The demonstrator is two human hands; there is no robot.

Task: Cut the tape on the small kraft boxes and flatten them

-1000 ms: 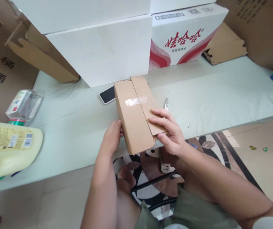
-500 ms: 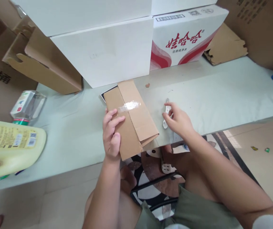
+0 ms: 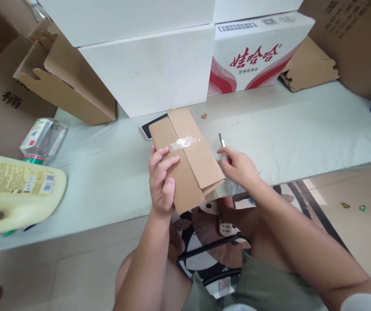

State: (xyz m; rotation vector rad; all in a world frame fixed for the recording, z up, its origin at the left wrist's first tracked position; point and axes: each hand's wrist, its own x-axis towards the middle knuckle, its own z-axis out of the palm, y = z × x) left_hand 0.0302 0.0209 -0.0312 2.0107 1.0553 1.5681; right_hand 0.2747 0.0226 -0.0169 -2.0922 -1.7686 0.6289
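Note:
My left hand (image 3: 162,181) grips the left side of a small brown cardboard box (image 3: 201,160), which is tilted at the table's front edge. Clear shiny tape (image 3: 185,141) crosses the seam between its flaps, and the near end gapes slightly. To the right of the box, my right hand (image 3: 239,166) is closed around a white utility knife (image 3: 222,143). The knife's tip points away from me, and most of its handle is hidden by the fingers. A dark-screened phone-like device (image 3: 149,127) with a white rim lies partly behind the box.
White cartons (image 3: 153,69) and a red-and-white carton (image 3: 253,60) stand along the back. On the left are an open cardboard holder (image 3: 75,86), a clear bottle (image 3: 44,140) lying down and a yellow jug (image 3: 20,194). A brown scrap (image 3: 204,115) lies on the pale-green tabletop (image 3: 107,172).
My right hand has closed on the utility knife, which lay on the table under its fingers, and turned it slightly left. My left hand still holds the box. The whole view has shifted a little.

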